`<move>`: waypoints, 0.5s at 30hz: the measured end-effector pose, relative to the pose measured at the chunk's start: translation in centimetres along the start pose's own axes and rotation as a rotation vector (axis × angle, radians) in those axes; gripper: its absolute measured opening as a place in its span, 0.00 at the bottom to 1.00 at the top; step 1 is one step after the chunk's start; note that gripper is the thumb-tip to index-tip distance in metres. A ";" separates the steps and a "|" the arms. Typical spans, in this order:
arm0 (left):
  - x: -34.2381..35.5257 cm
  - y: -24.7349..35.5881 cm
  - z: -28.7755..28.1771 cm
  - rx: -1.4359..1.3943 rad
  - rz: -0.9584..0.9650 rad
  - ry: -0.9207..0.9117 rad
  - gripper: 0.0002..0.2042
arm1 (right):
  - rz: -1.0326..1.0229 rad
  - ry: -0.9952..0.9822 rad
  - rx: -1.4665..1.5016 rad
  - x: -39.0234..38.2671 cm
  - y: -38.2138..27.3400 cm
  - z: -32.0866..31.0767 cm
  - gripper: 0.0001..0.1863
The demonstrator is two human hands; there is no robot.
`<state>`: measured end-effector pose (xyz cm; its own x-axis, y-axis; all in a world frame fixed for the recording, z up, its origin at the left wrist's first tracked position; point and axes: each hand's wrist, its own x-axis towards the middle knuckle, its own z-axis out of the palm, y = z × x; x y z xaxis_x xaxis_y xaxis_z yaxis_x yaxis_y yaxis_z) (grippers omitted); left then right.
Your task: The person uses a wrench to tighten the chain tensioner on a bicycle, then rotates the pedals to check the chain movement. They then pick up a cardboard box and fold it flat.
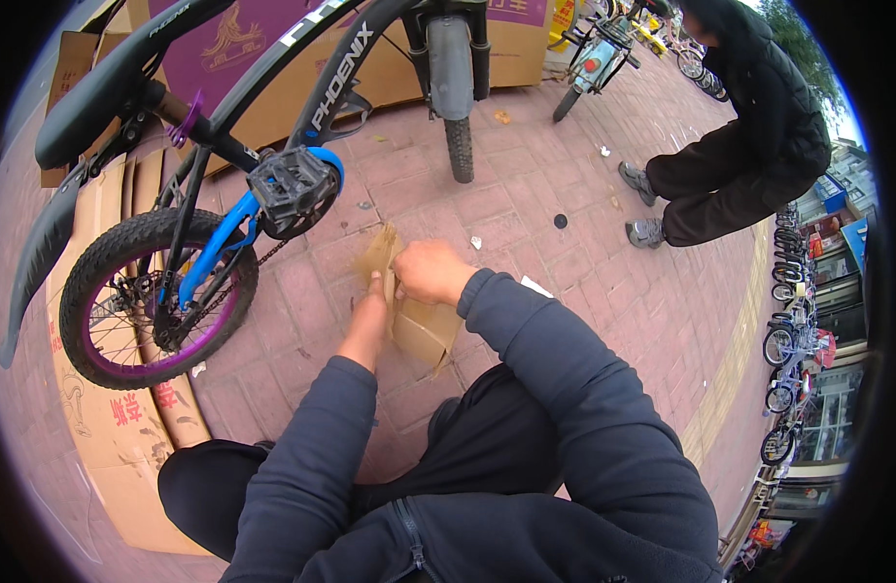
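Note:
A small brown cardboard box point(427, 333) is in front of me, low over the brick pavement between my knees. My left hand point(366, 323) is closed on its left side, with the thumb up along the edge. Curled into a fist, my right hand point(432, 271) grips the box's upper edge close to the left fingertips. A tan, shiny flap point(375, 249), perhaps packing tape, sticks out beyond both hands. The right fingertips are hidden behind the hand. To the left stands a black bicycle point(236, 155) with a blue chain stay and purple rims.
Flattened cardboard point(103, 428) lies at the left under the bicycle's rear wheel. Behind the bicycle stands a large purple-and-brown carton point(390, 78). A person in dark clothes point(759, 126) bends at the far right, near a light-blue bicycle point(597, 56). A round black disc point(561, 222) lies on the pavement.

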<state>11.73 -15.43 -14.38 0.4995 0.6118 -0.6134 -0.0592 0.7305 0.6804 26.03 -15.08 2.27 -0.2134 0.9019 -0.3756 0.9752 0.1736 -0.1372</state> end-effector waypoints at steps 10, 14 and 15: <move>-4.3 3.7 1.1 1.041 0.570 0.147 0.18 | -0.032 0.005 -0.002 0.4 1.8 0.8 0.09; -5.2 3.8 1.9 1.386 0.782 0.263 0.12 | 0.001 0.035 -0.090 0.0 1.0 0.0 0.08; -5.5 3.7 2.0 1.408 0.782 0.274 0.13 | 0.003 0.047 -0.092 0.0 0.8 -0.1 0.08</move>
<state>10.54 -16.73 -7.72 0.5596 0.8236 0.0923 0.6577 -0.5091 0.5553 26.78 -14.92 2.29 -0.2095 0.9196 -0.3322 0.9776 0.2046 -0.0501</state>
